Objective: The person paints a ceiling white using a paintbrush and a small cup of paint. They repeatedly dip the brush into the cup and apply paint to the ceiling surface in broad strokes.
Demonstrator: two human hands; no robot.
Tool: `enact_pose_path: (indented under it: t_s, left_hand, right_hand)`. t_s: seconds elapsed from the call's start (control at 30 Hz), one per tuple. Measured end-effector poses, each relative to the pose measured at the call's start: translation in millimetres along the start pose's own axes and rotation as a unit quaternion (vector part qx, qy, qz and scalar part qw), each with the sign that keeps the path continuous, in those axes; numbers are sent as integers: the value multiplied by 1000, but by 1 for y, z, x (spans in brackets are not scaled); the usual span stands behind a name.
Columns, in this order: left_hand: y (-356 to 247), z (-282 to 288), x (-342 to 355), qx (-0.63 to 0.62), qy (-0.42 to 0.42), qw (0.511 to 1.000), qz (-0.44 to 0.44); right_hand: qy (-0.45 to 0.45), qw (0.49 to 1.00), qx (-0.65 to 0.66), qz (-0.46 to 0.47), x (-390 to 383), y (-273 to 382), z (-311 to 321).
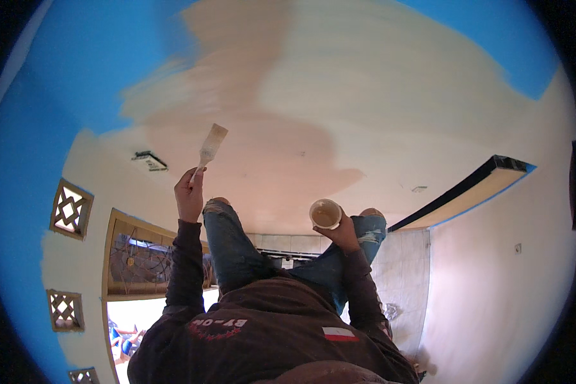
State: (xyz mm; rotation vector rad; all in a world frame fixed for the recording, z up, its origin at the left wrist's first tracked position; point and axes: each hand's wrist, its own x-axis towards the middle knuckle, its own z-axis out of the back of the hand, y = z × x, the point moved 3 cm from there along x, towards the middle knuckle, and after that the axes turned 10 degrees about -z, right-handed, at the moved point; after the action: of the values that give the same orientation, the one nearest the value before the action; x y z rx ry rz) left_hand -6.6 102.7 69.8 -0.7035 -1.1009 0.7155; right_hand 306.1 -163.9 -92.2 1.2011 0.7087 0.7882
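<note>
My left hand (189, 195) is closed around the thin handle of a flat paintbrush (213, 139), its pale, paint-coated bristles pointing up. The brush appears in front of the wall (365, 83); I cannot tell whether it touches. That wall carries cream paint with streaky edges over bright blue areas (109, 57). Near my right knee, my right hand (345, 234) grips a small round tub (325, 214). Its open top faces up and shows cream paint inside. Both my knees, in torn jeans (233, 246), are bent below the hands.
A dark-edged ledge (473, 185) juts out at right. On the left are lattice vent blocks (71, 208), a framed opening with a decorative grille (144, 262), and a black-and-white wall fitting (150, 161). Pale tiles (400, 275) lie below; a small socket (518, 248) sits on the right wall.
</note>
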Motion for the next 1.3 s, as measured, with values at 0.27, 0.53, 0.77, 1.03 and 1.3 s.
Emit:
enact_pose_path:
  t_s: [0.27, 0.53, 0.77, 1.03, 1.3]
  left_hand:
    - [12, 13, -9, -29, -28, 998, 46]
    - [21, 11, -13, -30, -15, 997, 65]
    - [19, 2, -15, -124, -24, 989, 77]
    - [27, 5, -9, -57, 4, 996, 69]
    - [16, -2, -3, -130, 17, 988, 75]
  right_hand:
    - [-19, 1000, -4, -17, 4, -5, -3]
    - [-16, 999, -25, -27, 2, -11, -5]
    - [-25, 997, -45, -49, 4, -16, -6]
    - [-15, 997, -59, -48, 0, -2, -9]
    - [-30, 997, -71, -32, -1, 7, -11]
